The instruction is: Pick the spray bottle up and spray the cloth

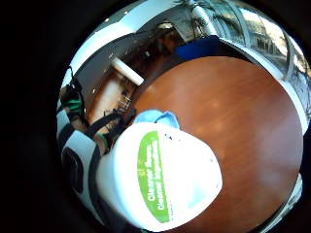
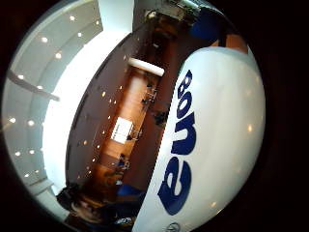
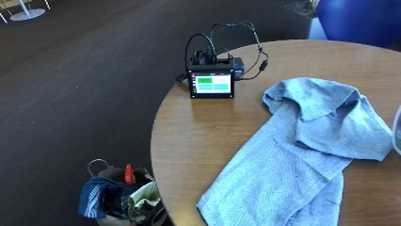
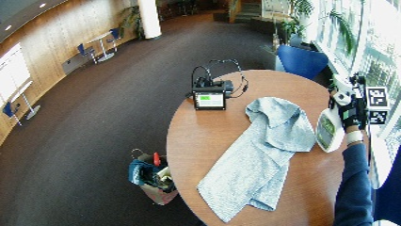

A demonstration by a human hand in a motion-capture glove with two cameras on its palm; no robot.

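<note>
One bag (image 4: 152, 179) of oddments stands on the floor left of the round wooden table (image 4: 194, 136). On the table's far edge sits a small lit screen (image 4: 208, 100) with cables. A pale blue cloth (image 4: 260, 155) sprawls rumpled across the middle. At the right edge the gloved right hand (image 4: 348, 113) grips the neck of the white spray bottle (image 4: 327, 129), held upright just beside the cloth.

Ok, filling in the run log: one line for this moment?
right hand: grips spray bottle | bottle: upright beside cloth | cloth: crumpled on table | spray: not visible
</note>
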